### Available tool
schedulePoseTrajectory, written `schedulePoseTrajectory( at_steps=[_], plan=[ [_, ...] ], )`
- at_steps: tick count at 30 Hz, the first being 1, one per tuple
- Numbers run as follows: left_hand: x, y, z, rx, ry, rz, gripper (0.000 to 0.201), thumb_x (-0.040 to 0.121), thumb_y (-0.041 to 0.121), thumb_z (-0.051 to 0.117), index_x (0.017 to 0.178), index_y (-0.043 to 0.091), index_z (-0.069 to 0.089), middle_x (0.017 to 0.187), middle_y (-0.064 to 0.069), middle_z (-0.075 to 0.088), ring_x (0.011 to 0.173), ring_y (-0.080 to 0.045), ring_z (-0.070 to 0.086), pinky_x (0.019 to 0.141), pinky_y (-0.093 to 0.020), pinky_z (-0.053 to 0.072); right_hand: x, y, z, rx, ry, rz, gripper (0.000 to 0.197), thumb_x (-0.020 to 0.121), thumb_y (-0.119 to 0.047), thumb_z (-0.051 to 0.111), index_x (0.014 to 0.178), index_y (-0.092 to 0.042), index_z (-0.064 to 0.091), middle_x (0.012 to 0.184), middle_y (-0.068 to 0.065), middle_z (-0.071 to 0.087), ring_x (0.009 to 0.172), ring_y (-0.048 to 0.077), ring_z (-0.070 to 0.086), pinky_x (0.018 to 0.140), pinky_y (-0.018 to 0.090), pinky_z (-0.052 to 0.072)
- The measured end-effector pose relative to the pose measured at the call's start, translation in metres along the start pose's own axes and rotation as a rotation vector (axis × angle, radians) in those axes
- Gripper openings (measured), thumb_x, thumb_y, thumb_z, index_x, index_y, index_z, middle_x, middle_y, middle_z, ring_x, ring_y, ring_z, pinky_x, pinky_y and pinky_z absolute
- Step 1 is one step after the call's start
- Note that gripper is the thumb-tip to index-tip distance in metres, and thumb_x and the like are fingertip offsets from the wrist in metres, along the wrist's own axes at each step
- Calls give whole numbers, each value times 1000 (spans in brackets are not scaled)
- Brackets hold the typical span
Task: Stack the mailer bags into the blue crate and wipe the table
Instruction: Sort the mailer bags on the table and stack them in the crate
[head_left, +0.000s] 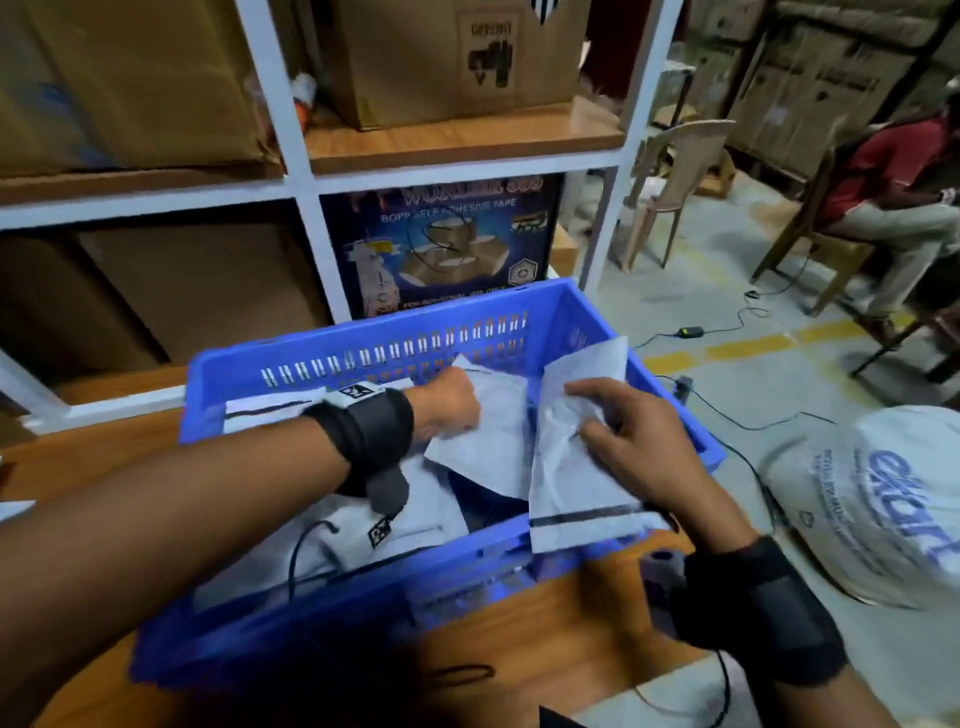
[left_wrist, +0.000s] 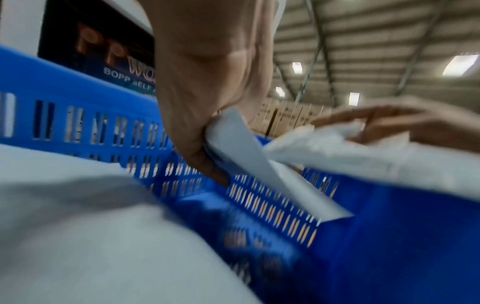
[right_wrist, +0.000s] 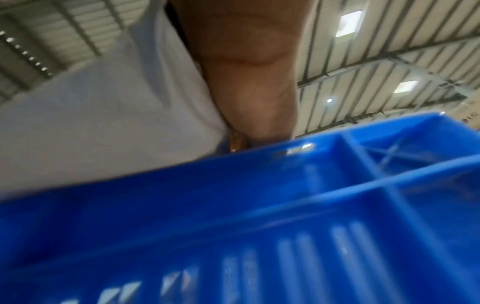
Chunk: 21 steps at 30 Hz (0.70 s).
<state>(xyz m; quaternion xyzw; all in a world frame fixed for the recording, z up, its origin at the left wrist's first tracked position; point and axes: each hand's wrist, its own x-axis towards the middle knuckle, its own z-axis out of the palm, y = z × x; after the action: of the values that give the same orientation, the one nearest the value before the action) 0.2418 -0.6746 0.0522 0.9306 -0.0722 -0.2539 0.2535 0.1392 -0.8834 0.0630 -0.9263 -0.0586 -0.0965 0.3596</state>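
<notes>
Blue plastic fills the near part of the scene: the blue crate (head_left: 582, 317) sits on a wooden table (head_left: 519, 639), its slotted walls showing close and blurred in both wrist views. Inside it, on the left, several grey mailer bags (head_left: 332, 540) lie flat in a loose pile, one with a dark strip along its edge. The right hand (head_left: 641, 434) reaches over the crate's near right corner and grips a crumpled mailer bag (head_left: 576, 488); its fingers curl into the upper part of the bag, while the bag's lower end, marked by a dark band, hangs over the crate's near rim. Just beyond, the left hand (head_left: 449, 402) is closed around the top corner of a second mailer bag (head_left: 488, 441), which stands tilted in the middle of the crate; the left wrist view shows that corner pinched between thumb and curled fingers (left_wrist: 197, 127). The two held bags sit just beside each other, edges overlapping. Both wrists wear black straps carrying cameras. Behind the crate stands a white shelving frame (head_left: 306, 208) holding brown cartons and a dark tape box (head_left: 441, 244). On the floor to the right lies a large white printed sack (head_left: 872, 509), with cables trailing nearby. Farther back, a plastic chair (head_left: 675, 176) stands alone and a person in a red shirt (head_left: 893, 176) sits on another seat.
</notes>
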Motion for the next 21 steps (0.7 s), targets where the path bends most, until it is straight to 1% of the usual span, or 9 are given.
schedulePoseTrajectory(
  at_steps=[2, 3, 6, 9, 11, 13, 15, 17, 21],
  plan=[
    [6, 1, 16, 198, -201, -65, 24, 88, 4, 62, 66, 8, 53, 50, 0, 59, 38, -8, 51, 38, -19, 39, 7, 18, -14, -11, -66, -46, 45, 74, -24, 54, 117, -23, 68, 61, -18, 51, 58, -2, 52, 55, 9, 34],
    [5, 3, 23, 332, -266, -71, 20, 87, 5, 63, 68, 2, 57, 52, -4, 64, 35, -9, 52, 37, -20, 41, 10, 25, -19, 2, -90, -55, 43, 75, -21, 56, 116, -21, 68, 57, -18, 52, 56, -2, 52, 54, 9, 33],
    [3, 19, 34, 845, -263, -4, 23, 82, 22, 74, 91, 1, 70, 90, -15, 72, 75, -25, 69, 59, -27, 48, 16, 39, -25, 47, -143, -62, 39, 81, -6, 63, 117, -18, 69, 52, -19, 50, 55, -5, 52, 54, 8, 33],
    [15, 38, 40, 1107, -88, 66, 27, 93, 19, 57, 115, 4, 64, 117, -15, 59, 107, -34, 60, 76, -38, 47, 17, 45, -22, 85, -192, -90, 40, 80, -9, 63, 118, -20, 68, 58, -21, 47, 57, -8, 52, 56, 5, 33],
    [28, 45, 41, 1133, -34, 134, 31, 98, 15, 46, 126, 7, 57, 127, -13, 50, 116, -34, 51, 83, -41, 44, 18, 49, -19, 108, -193, -95, 40, 79, -14, 62, 118, -21, 69, 55, -22, 42, 57, -10, 51, 57, 4, 33],
    [42, 42, 48, 1078, -100, 142, 48, 95, 30, 57, 138, 11, 47, 135, -13, 46, 125, -34, 45, 91, -43, 43, 20, 52, -18, 115, -206, -80, 43, 77, -23, 56, 118, -24, 68, 57, -23, 40, 55, -8, 49, 57, 5, 33],
    [53, 28, 63, 933, -204, -27, 87, 85, 50, 67, 152, 12, 26, 153, -21, 28, 138, -37, 33, 105, -47, 36, 21, 55, -15, 112, -231, -78, 50, 72, -29, 50, 120, -26, 67, 64, -19, 46, 59, -1, 51, 58, 11, 31],
    [60, 22, 81, 900, -312, -218, 118, 77, 56, 73, 156, 14, -3, 161, -24, -3, 146, -41, 16, 112, -56, 26, 20, 57, -15, 112, -240, -74, 51, 74, -29, 51, 122, -27, 66, 73, -7, 58, 73, 15, 59, 64, 23, 33],
    [67, 38, 97, 832, -223, -324, 102, 93, 34, 63, 154, 7, -14, 160, -25, -11, 148, -42, 9, 110, -59, 23, 21, 61, -13, 125, -244, -94, 54, 73, -32, 46, 124, -27, 64, 90, 4, 70, 84, 24, 62, 71, 28, 37]
  ],
)
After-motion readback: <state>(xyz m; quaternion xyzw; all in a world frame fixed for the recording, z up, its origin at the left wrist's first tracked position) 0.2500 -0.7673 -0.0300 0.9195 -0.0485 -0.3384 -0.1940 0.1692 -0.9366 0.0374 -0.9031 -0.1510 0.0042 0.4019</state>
